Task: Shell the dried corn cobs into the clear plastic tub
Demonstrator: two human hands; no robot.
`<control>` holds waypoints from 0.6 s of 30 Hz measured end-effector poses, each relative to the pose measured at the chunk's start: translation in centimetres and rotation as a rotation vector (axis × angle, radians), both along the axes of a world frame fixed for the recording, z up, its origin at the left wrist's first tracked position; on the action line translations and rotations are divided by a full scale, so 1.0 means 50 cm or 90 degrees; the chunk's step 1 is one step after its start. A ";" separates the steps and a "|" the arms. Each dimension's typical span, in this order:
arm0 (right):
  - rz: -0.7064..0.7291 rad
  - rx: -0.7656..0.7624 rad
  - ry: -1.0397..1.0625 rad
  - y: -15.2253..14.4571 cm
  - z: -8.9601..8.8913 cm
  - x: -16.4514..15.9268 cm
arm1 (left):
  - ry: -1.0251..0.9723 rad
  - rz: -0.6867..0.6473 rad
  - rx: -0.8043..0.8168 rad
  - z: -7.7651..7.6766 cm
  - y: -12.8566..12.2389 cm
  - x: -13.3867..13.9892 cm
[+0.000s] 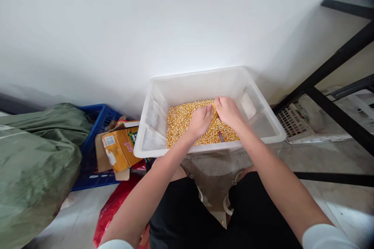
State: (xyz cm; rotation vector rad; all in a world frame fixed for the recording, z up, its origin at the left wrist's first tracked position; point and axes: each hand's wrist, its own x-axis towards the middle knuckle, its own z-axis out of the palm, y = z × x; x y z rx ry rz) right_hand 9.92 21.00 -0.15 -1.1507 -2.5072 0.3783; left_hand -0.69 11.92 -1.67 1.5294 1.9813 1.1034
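Note:
Loose yellow corn kernels (182,122) cover the floor of a translucent white plastic tub (201,79). Over them, my left hand (201,120) and my right hand (227,111) are close together, fingers curled round an ear of corn (214,118). Only part of the ear shows between the hands; its rows of kernels run down towards me. Below my right hand, a slim tool with a reddish-brown handle (221,136) lies on the kernels, its kind not clear.
Left of the tub stands a blue crate (97,124) with an orange cardboard box (121,148), beside a green sack (43,163). Red plastic (117,206) lies by my leg. To the right are a black metal frame (339,113) and a white basket (293,122). Behind rises a white wall (175,15).

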 end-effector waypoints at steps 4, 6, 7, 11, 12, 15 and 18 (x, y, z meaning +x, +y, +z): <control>-0.032 -0.083 0.065 -0.009 0.018 0.003 | -0.114 0.032 0.000 0.004 -0.001 0.000; -0.050 -0.121 0.092 -0.012 0.024 0.006 | -0.131 0.029 -0.004 0.009 -0.004 0.003; -0.058 -0.141 0.104 -0.012 0.026 0.007 | -0.124 0.013 -0.005 0.011 -0.006 0.004; -0.083 -0.235 0.143 -0.014 0.031 0.013 | -0.090 -0.052 0.009 0.014 -0.009 0.003; -0.087 -0.253 0.143 -0.015 0.032 0.013 | -0.093 -0.037 0.016 0.013 -0.009 0.001; -0.093 -0.272 0.130 -0.016 0.035 0.014 | -0.108 0.049 0.023 0.011 -0.008 -0.004; -0.088 -0.271 0.118 -0.014 0.033 0.013 | -0.083 0.043 0.008 0.014 -0.009 -0.005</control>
